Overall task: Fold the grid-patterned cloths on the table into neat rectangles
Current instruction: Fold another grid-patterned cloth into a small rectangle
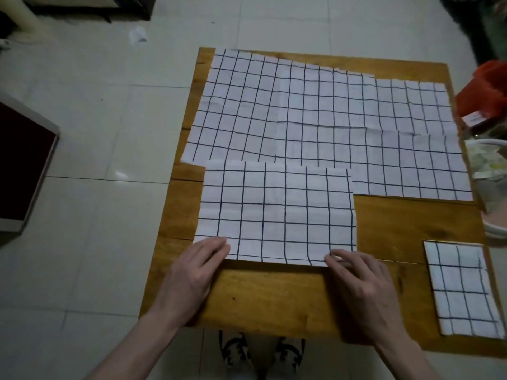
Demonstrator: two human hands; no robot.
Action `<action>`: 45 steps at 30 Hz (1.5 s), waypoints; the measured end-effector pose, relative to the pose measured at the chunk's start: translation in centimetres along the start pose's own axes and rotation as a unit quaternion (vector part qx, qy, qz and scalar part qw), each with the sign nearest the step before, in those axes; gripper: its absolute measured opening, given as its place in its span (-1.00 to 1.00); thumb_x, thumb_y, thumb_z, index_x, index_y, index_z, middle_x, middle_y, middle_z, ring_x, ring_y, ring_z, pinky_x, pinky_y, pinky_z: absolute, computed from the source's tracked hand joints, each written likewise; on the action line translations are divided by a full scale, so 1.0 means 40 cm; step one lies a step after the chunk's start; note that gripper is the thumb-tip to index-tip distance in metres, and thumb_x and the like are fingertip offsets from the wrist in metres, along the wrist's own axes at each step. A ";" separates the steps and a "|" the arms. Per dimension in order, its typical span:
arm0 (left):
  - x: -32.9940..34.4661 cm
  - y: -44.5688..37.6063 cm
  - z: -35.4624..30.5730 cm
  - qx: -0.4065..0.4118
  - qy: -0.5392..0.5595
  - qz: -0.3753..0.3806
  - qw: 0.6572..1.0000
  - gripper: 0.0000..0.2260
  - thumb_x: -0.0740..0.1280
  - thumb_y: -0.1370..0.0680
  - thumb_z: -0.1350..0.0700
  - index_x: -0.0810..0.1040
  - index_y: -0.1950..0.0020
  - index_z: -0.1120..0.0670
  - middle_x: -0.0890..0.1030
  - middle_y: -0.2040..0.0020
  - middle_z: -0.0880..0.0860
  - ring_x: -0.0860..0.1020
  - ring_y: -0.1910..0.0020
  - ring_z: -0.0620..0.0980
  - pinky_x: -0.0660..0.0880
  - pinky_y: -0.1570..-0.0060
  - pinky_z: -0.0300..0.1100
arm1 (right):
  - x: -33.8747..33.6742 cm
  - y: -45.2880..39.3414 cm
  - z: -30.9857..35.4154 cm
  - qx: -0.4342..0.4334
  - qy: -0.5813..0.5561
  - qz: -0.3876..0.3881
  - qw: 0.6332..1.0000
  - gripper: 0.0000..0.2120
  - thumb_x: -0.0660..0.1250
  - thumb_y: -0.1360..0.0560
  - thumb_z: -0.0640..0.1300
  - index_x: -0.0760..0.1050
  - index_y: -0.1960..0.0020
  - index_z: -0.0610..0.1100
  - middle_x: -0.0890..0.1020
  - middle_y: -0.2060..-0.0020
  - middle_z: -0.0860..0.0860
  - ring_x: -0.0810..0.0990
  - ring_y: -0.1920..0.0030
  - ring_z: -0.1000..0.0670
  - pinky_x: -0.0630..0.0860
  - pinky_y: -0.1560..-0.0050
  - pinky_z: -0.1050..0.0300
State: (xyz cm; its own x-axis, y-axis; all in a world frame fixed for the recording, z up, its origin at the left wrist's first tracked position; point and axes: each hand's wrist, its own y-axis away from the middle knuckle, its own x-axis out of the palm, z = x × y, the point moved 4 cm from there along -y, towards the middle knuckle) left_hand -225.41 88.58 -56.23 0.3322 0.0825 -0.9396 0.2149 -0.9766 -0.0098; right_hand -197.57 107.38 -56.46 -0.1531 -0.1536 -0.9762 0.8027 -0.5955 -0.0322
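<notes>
A white cloth with a dark grid, folded to a rectangle (277,212), lies at the front middle of the wooden table (274,297). My left hand (194,270) rests its nearly straight fingers on the cloth's near left corner; its thumb is hidden. My right hand (362,281) has curled fingers, and its fingertips pinch the near right corner. Behind this cloth, larger grid cloths (315,111) lie spread flat and overlapping across the far half of the table. A small folded grid cloth (463,289) sits at the table's near right corner.
A red container (485,89) and bags (488,163) crowd the table's right edge. Pale floor tiles surround the table, with a dark framed board (24,165) on the floor to the left. My patterned shoes (260,352) show below the near edge.
</notes>
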 end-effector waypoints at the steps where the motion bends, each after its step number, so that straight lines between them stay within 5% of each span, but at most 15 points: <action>1: 0.011 0.007 -0.001 -0.007 0.006 0.006 1.000 -0.33 0.61 -0.31 0.42 0.58 -0.40 0.20 0.60 -0.37 0.18 0.61 -0.32 0.16 0.57 -0.28 0.05 | 0.010 0.011 0.002 0.005 -0.001 0.004 1.000 -0.37 0.66 -0.24 -0.35 0.65 -0.30 -0.17 0.64 -0.23 -0.16 0.52 -0.19 -0.18 0.60 -0.04 -0.20; 8: 0.068 0.060 -0.015 -0.044 -0.017 0.042 0.998 -0.16 0.60 -0.28 0.45 0.44 -0.53 0.20 0.43 -0.54 0.20 0.43 -0.51 0.16 0.41 -0.41 0.08 | 0.045 0.069 -0.013 0.050 0.016 0.034 0.998 -0.32 0.67 -0.22 -0.33 0.63 -0.32 -0.15 0.57 -0.30 -0.23 0.54 -0.24 -0.29 0.60 -0.12 -0.28; 11: 0.087 0.087 -0.035 -0.059 -0.054 0.052 0.995 -0.23 0.51 -0.45 0.32 0.29 -0.61 0.20 0.29 -0.62 0.21 0.29 -0.60 0.18 0.35 -0.51 0.14 | 0.039 0.070 -0.001 0.064 0.015 0.037 0.997 -0.39 0.66 -0.30 -0.27 0.63 -0.32 -0.15 0.57 -0.29 -0.21 0.53 -0.25 -0.26 0.57 -0.15 -0.25; 15: 0.091 0.114 -0.099 -0.051 -0.080 0.050 0.994 -0.42 0.12 -0.66 0.03 0.15 -0.66 0.20 0.17 -0.67 0.20 0.17 -0.65 0.16 0.18 -0.53 0.14 | 0.016 0.074 0.046 0.087 -0.009 0.012 0.996 -0.54 0.21 -0.66 0.03 0.47 -0.49 -0.13 0.48 -0.44 -0.14 0.44 -0.44 -0.18 0.41 -0.39 -0.16; 20: 0.129 0.109 -0.197 -0.013 -0.058 0.069 0.996 -0.39 0.10 -0.69 -0.07 0.11 -0.69 0.18 0.12 -0.69 0.17 0.12 -0.67 0.11 0.16 -0.53 0.08 | 0.029 0.060 0.217 -0.006 -0.056 0.055 0.997 -0.37 -0.05 -0.73 0.22 0.13 -0.67 -0.12 0.17 -0.66 -0.08 0.10 -0.66 -0.05 0.11 -0.58 -0.10; 23: 0.158 0.081 -0.221 -0.015 -0.054 0.079 0.995 -0.39 0.07 -0.71 -0.08 0.07 -0.69 0.17 0.09 -0.70 0.15 0.07 -0.68 0.08 0.13 -0.54 0.05 | 0.070 0.043 0.295 -0.056 -0.061 0.097 0.992 -0.28 -0.03 -0.70 0.31 0.04 -0.69 -0.13 0.05 -0.68 -0.04 0.02 -0.67 -0.02 0.09 -0.57 -0.10; 31: 0.184 0.064 -0.193 -0.021 -0.066 0.101 0.992 -0.42 0.00 -0.74 -0.11 0.06 -0.70 0.14 0.08 -0.70 0.11 0.03 -0.69 0.03 0.07 -0.57 0.03 | 0.145 0.037 0.304 -0.020 -0.082 0.160 0.984 -0.24 -0.05 -0.69 0.35 -0.13 -0.70 -0.08 -0.10 -0.69 0.03 -0.11 -0.67 0.04 0.00 -0.60 -0.08; 38: 0.178 0.074 -0.164 -0.004 -0.085 0.122 0.989 -0.40 0.02 -0.70 -0.08 0.03 -0.70 0.12 0.00 -0.72 0.10 -0.01 -0.69 0.08 0.09 -0.56 0.19 | 0.153 0.041 0.301 -0.020 -0.075 0.159 0.984 -0.27 -0.03 -0.70 0.32 -0.09 -0.70 -0.08 -0.05 -0.69 0.01 -0.08 -0.67 0.04 0.00 -0.60 -0.06; 45: 0.157 0.107 -0.107 -0.028 -0.074 0.124 0.989 -0.39 0.05 -0.70 -0.08 0.00 -0.71 0.12 -0.01 -0.72 0.08 -0.02 -0.69 0.04 0.09 -0.58 0.12 | 0.157 0.056 0.274 -0.031 -0.032 0.169 0.985 -0.28 -0.04 -0.70 0.31 -0.07 -0.70 -0.09 -0.06 -0.69 0.00 -0.09 -0.68 0.02 0.00 -0.60 -0.10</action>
State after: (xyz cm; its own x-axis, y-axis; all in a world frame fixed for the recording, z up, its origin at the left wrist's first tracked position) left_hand -218.50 85.78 -60.70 0.2443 -0.1924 -0.9504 0.1962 -0.9500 0.2428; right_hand -203.07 96.44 -60.30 0.0948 -0.3864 -0.9175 0.8475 -0.4522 0.2780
